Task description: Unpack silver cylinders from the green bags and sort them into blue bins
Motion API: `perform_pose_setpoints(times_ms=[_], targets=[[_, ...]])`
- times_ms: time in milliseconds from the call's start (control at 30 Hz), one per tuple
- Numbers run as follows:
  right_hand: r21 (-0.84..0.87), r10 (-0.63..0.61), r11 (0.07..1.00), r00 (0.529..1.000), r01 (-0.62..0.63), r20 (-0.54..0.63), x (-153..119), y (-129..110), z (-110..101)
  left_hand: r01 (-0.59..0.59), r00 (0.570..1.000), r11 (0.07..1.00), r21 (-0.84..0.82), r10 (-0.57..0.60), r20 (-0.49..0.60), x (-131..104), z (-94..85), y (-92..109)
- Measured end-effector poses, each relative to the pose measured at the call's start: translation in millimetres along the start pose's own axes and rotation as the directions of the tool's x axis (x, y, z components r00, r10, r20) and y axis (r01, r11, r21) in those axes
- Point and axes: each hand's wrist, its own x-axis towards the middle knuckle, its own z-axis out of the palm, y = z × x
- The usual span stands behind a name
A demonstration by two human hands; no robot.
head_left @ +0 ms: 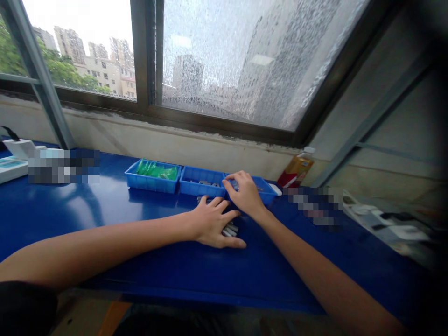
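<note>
My left hand (211, 225) lies palm down on the blue table with its fingers spread. Beneath and beside it are several small grey rod-like pieces (230, 229), partly covered by the fingers. My right hand (245, 193) is over the near left part of the right blue bin (266, 196), its thumb and fingers curled together. What they pinch, if anything, is too small to make out. Some short grey pieces (206, 182) lie in the middle blue bin (191, 187), just left of the right hand.
A left blue bin (151, 183) holds green plastic packets (157, 170). Behind the right bin stands a bottle with a gold and red label (296, 168). White devices (14, 161) sit at far left, and blurred items (392, 226) at far right. A window wall backs the blue table (168, 275).
</note>
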Motion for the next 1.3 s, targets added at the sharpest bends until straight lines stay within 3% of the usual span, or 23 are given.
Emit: perform_pose_setpoints(times_ms=[267, 433, 533, 633, 733, 800, 1067, 1200, 1300], targets=[[-0.036, -0.067, 0.997, 0.997, 0.069, 0.05, -3.7, -10.1, -4.6, 0.042, 0.999, 0.999, 0.023, -0.043, 0.024, -5.9, 0.2, -7.5], [-0.019, -0.129, 0.991, 0.991, 0.129, 0.028, -1.3, -18.2, -16.8, 0.111, 0.994, 0.991, 0.078, -0.11, -0.024, -30.7, -4.8, -7.4], [-0.002, -0.214, 0.976, 0.968, 0.216, 0.128, 0.4, -28.5, -33.5, 0.169, 0.986, 0.981, 0.091, -0.167, -0.027, -45.2, -8.6, -9.6], [0.056, -0.253, 0.967, 0.894, 0.25, 0.369, -2.4, -35.4, -51.9, 0.201, 0.98, 0.976, 0.08, -0.2, -0.022, -50.2, -11.5, -13.2], [0.147, -0.211, 0.977, 0.737, 0.152, 0.642, -8.6, -32.7, -60.6, 0.213, 0.977, 0.976, 0.053, -0.212, -0.028, -48.3, -11.6, -17.6], [0.152, -0.168, 0.985, 0.665, 0.083, 0.728, -11.8, -27.0, -58.2, 0.222, 0.975, 0.974, 0.044, -0.221, -0.033, -47.0, -10.5, -20.5], [0.019, -0.072, 0.996, 0.685, 0.084, 0.725, -13.9, -18.1, -32.8, 0.201, 0.979, 0.979, 0.016, -0.202, 0.033, -47.0, -16.3, -21.7], [-0.021, -0.068, 0.994, 0.785, 0.103, 0.616, -15.9, -23.0, -34.9, 0.253, 0.967, 0.966, -0.045, -0.254, -0.027, -45.6, -22.7, -21.5], [0.078, -0.136, 0.991, 0.845, 0.112, 0.517, -16.3, -29.5, -37.1, 0.276, 0.949, 0.958, -0.073, -0.284, -0.14, -43.6, -24.2, -27.0]])
